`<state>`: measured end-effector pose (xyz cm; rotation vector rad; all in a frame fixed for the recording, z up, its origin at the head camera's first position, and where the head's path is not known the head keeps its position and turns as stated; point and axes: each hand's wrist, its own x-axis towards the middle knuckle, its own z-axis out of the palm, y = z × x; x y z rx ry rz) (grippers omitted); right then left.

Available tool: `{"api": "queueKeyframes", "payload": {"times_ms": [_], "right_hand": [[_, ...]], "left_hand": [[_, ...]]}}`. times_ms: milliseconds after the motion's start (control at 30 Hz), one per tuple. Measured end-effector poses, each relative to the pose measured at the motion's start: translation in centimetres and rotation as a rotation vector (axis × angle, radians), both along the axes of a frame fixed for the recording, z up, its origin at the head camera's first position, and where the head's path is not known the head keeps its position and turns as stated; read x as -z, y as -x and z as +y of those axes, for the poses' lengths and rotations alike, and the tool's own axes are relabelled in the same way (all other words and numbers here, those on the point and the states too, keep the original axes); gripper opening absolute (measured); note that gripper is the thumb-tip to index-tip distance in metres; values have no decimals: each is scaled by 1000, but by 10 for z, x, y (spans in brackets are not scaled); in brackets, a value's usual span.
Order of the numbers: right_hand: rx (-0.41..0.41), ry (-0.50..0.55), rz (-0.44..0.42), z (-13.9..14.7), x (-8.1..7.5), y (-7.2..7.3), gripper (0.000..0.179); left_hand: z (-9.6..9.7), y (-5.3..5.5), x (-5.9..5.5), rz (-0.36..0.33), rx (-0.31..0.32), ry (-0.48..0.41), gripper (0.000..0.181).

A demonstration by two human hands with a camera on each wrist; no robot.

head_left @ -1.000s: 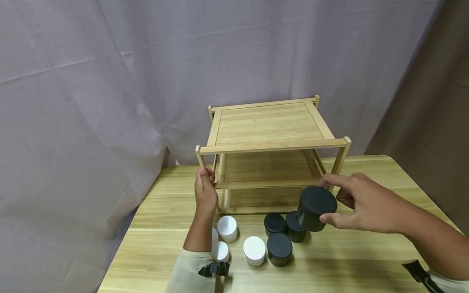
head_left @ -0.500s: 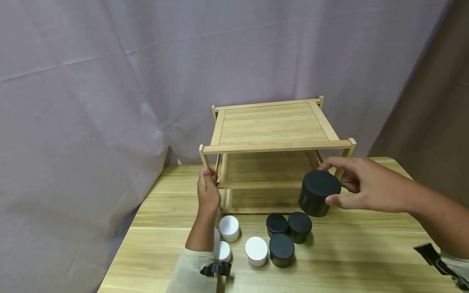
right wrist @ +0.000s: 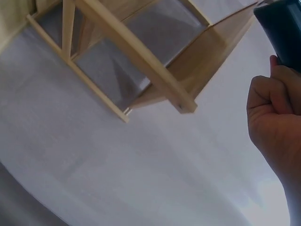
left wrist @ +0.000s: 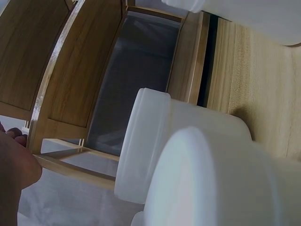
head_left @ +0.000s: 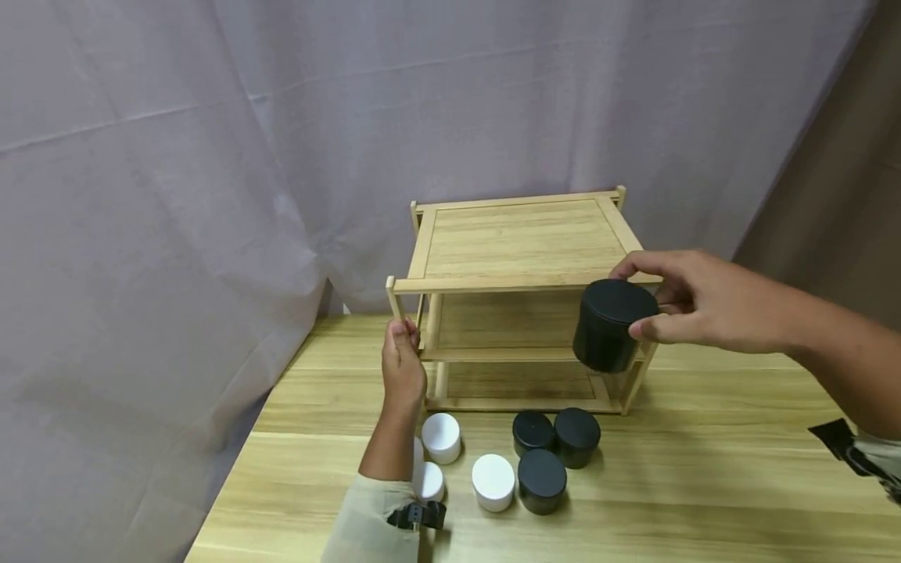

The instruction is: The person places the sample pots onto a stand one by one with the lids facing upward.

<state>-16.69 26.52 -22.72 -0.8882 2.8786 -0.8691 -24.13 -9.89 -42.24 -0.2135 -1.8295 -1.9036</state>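
In the head view my right hand (head_left: 711,305) pinches a black lidded jar (head_left: 611,332) between thumb and fingers. The jar is held upright in the air, overlapping the right front corner of a wooden shelf rack (head_left: 528,242). The right wrist view catches part of this black jar (right wrist: 282,30) at its upper right edge. My left hand (head_left: 403,363) grips the rack's left front post, fingers curled round it. In the left wrist view that hand (left wrist: 19,160) shows at the left edge, against the wooden frame (left wrist: 75,172).
In front of the rack stand three black jars, one nearest (head_left: 542,481), and several white jars, one beside it (head_left: 493,481). Other white jars lie partly behind the left forearm. A grey curtain (head_left: 493,94) hangs behind the wooden table (head_left: 317,438).
My right hand has raised the black jar from low over the standing black jars to near the rack's top shelf. The left hand keeps its grip on the post.
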Motion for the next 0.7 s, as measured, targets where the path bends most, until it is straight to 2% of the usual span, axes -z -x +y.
{"api": "queueKeyframes", "payload": {"times_ms": [133, 333, 533, 700], "right_hand": [[-18, 6, 8, 2, -11, 9, 50], [-2, 20, -73, -2, -31, 24, 48], [24, -24, -112, -8, -52, 38, 53], [48, -76, -107, -12, -66, 48, 55]], "left_hand": [[1, 1, -1, 0, 2, 9, 75], [1, 1, 0, 9, -9, 13, 75], [2, 2, 1, 17, -11, 15, 77], [2, 1, 2, 13, -13, 14, 76]]}}
